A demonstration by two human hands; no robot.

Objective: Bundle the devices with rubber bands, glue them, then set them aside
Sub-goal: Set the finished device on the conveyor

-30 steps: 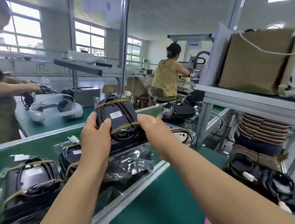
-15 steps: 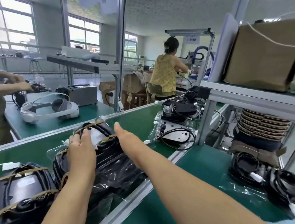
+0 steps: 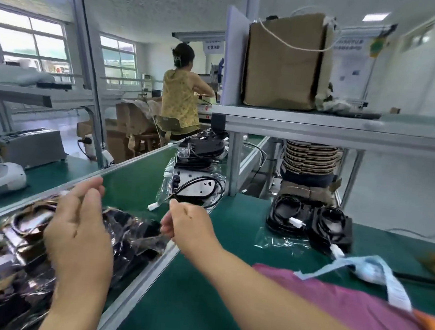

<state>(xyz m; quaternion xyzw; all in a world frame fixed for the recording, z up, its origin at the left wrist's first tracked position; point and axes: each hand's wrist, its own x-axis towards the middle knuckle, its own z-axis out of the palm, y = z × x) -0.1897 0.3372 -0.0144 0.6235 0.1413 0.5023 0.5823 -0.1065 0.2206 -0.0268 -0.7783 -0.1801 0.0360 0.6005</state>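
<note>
Several black devices bundled with tan rubber bands (image 3: 32, 218) lie blurred in clear plastic on the green conveyor belt (image 3: 136, 184) at lower left. One plastic-wrapped device (image 3: 130, 233) rests between my hands. My left hand (image 3: 80, 234) hovers just above the pile with its fingers spread and nothing in it. My right hand (image 3: 189, 226) is beside the wrapped device's right edge with fingers curled; whether it pinches the film is unclear. Two unbundled black devices (image 3: 285, 214) (image 3: 332, 226) with coiled cables sit on the green work table (image 3: 200, 306) at right.
A white unit with a black cable (image 3: 196, 186) and a black device stack (image 3: 203, 148) lie farther up the belt. A metal shelf post (image 3: 233, 163) and a shelf with a cardboard box (image 3: 284, 60) rise ahead. A blue-white strap (image 3: 374, 268) lies at right. Other workers stand behind.
The bundled device I held up with both hands has come down onto the pile on the belt. Both hands have come off it, and my view has swung right.
</note>
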